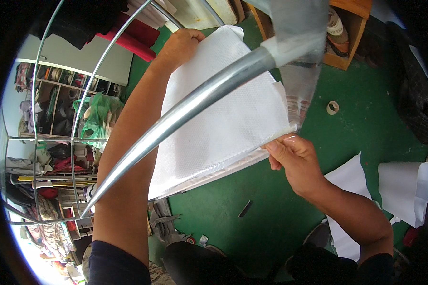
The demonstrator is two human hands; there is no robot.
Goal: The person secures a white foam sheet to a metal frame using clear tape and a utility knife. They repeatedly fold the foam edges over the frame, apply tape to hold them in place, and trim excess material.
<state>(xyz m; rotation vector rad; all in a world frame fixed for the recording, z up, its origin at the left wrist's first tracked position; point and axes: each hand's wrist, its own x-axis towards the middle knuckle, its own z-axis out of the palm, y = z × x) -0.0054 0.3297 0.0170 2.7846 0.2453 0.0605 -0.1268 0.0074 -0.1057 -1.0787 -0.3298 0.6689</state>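
A white sheet [233, 114] with a fine dotted texture lies stretched out in front of me, over what looks like a flat panel. At its far left edge, my left hand [183, 45] is closed on the sheet's border, fingers curled over it. My right hand [292, 159] pinches the near right corner between thumb and fingers. Close to the camera, a curved metal tube [185, 121] crosses above the sheet and my left forearm. Clear plastic film [297, 71] is wrapped on the tube's far end and hangs down beside the sheet.
Thin metal rails [73, 137] rise at the left, before shelves with clothes and a green plastic bag [100, 114]. On the green floor [223, 228] lie a tape roll [333, 108], a dark knife-like strip [245, 208] and white sheets [349, 190]. A wooden cubby [352, 28] holds shoes.
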